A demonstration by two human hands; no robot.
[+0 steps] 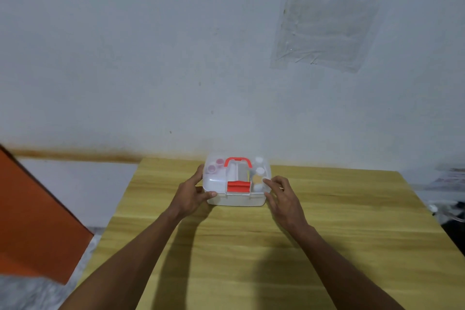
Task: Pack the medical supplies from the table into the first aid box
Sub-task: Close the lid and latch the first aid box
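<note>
The first aid box [236, 199] is a translucent white plastic case with a red handle [238, 160] and a red front latch [238, 186]. It stands near the far edge of the wooden table [327, 234] with its lid down. Small bottles and containers show faintly through the lid. My left hand [192, 192] grips the box's left side, thumb on the front corner. My right hand [283, 195] rests against the right side, fingers touching the lid's edge.
A white wall rises just behind the table, with a clear plastic sheet [327, 20] stuck to it. An orange panel [32, 221] stands at the left. Cluttered dark items [450, 199] lie past the table's right edge.
</note>
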